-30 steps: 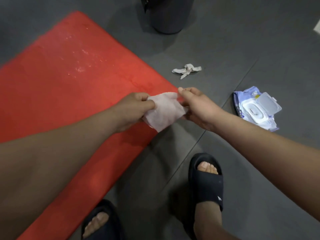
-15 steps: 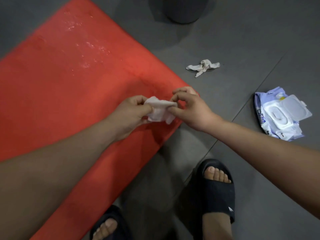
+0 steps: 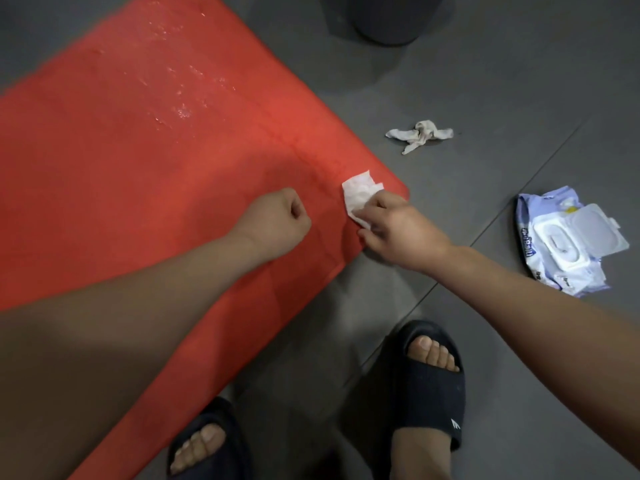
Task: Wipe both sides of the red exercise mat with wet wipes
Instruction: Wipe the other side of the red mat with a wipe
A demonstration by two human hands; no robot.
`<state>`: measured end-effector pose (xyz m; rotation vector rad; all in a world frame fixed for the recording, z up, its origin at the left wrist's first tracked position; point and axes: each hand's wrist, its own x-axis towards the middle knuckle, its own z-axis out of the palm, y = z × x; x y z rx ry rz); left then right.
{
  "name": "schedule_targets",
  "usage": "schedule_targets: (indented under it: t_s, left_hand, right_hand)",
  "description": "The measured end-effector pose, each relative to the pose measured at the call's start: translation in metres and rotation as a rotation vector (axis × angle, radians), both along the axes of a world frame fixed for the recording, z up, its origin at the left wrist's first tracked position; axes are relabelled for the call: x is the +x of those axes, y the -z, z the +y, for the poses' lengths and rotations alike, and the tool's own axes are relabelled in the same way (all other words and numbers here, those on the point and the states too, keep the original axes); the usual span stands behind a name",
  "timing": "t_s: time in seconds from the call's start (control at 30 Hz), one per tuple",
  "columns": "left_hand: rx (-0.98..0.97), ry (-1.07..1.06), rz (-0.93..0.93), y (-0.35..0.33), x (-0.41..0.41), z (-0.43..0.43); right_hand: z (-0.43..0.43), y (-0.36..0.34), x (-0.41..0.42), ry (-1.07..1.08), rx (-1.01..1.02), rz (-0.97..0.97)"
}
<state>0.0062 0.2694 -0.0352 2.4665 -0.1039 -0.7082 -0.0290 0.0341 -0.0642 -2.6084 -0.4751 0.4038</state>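
Note:
The red exercise mat [image 3: 138, 161] lies flat on the grey floor, with wet streaks near its far end. My right hand [image 3: 398, 230] holds a folded white wet wipe [image 3: 360, 195] against the mat's near right corner. My left hand [image 3: 277, 220] hovers over the mat just left of the wipe, curled into a fist and holding nothing. The wet wipes pack [image 3: 568, 244] lies on the floor to the right with its lid flipped open.
A crumpled used wipe [image 3: 420, 135] lies on the floor beyond the mat's corner. A dark round bin [image 3: 391, 19] stands at the top. My two feet in black slides [image 3: 429, 386] stand at the bottom, beside the mat's edge.
My left hand let go of the wipe and drew back to the left. My right hand carried the folded wipe down onto the mat's corner. The camera leaned closer.

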Motion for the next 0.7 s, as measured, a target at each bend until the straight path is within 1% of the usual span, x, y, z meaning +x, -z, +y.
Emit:
schedule_targets:
  t_s: [0.07, 0.13, 0.27, 0.37, 0.47, 0.5, 0.57, 0.63, 0.7]
  left_hand:
    - [0.031, 0.076, -0.063, 0.006, 0.002, 0.007]
    - [0.103, 0.124, -0.075, 0.011, 0.002, 0.012]
    - [0.330, 0.138, 0.079, 0.008, -0.004, 0.020]
    - [0.378, 0.172, 0.202, 0.003, -0.003, 0.022]
    - [0.397, 0.196, 0.303, 0.004, 0.003, 0.023]
    - [0.397, 0.187, 0.314, 0.005, 0.002, 0.023]
    - [0.387, 0.148, 0.291, 0.010, -0.002, 0.020]
    - [0.381, 0.125, 0.254, 0.015, -0.005, 0.019]
    - [0.386, 0.119, 0.239, 0.016, -0.006, 0.018]
  right_hand:
    - [-0.005, -0.006, 0.005, -0.037, -0.061, -0.049]
    - [-0.009, -0.007, 0.009, -0.088, -0.096, -0.063]
    - [-0.014, 0.004, 0.021, -0.176, -0.032, -0.110]
    - [-0.015, 0.012, 0.024, -0.179, -0.002, -0.175]
    - [-0.012, 0.010, 0.028, -0.185, 0.031, -0.192]
    - [-0.011, 0.007, 0.032, -0.169, 0.045, -0.192]
    - [-0.013, 0.006, 0.042, -0.061, 0.062, -0.239]
    - [-0.016, 0.009, 0.048, 0.090, 0.011, -0.280]
    - [-0.007, 0.017, 0.044, 0.173, -0.038, -0.288]
